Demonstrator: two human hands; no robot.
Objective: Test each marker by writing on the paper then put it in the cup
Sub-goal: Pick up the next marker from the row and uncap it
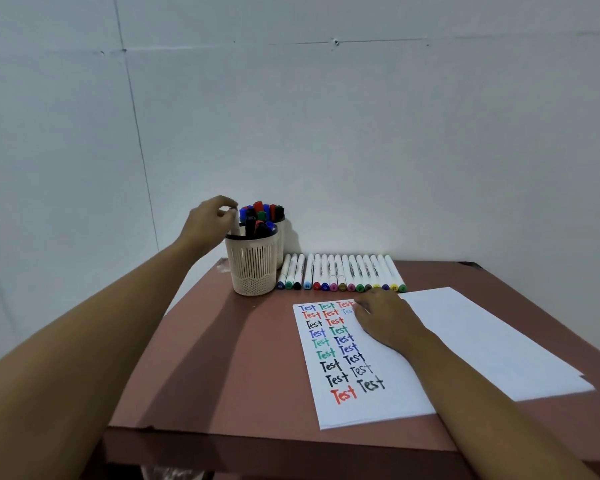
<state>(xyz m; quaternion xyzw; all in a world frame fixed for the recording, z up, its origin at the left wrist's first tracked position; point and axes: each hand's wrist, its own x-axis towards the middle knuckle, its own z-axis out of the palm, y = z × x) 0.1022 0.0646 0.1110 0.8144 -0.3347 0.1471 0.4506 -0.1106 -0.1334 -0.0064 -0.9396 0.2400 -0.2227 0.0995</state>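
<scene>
**Left hand holds a marker in the front cup**

The marker (235,223), pale-barrelled, stands nearly upright with its lower end inside the front cup (252,268), at the cup's left rim. The left hand (208,220) reaches in from the left on an outstretched arm, its fingers (227,202) curled and pinching the marker's top. The cup is cream plastic with slotted sides and a dark rim. A rear cup (281,237) just behind it is packed with coloured caps. The right hand (385,320) lies flat on the paper (378,407), holding nothing, beside rows of "Test" in several inks. A row of markers (340,271), white with coloured caps, lies side by side beyond the paper's far edge. The smooth brown desk (205,358) shows open surface in front of the cups, left of the paper
</scene>
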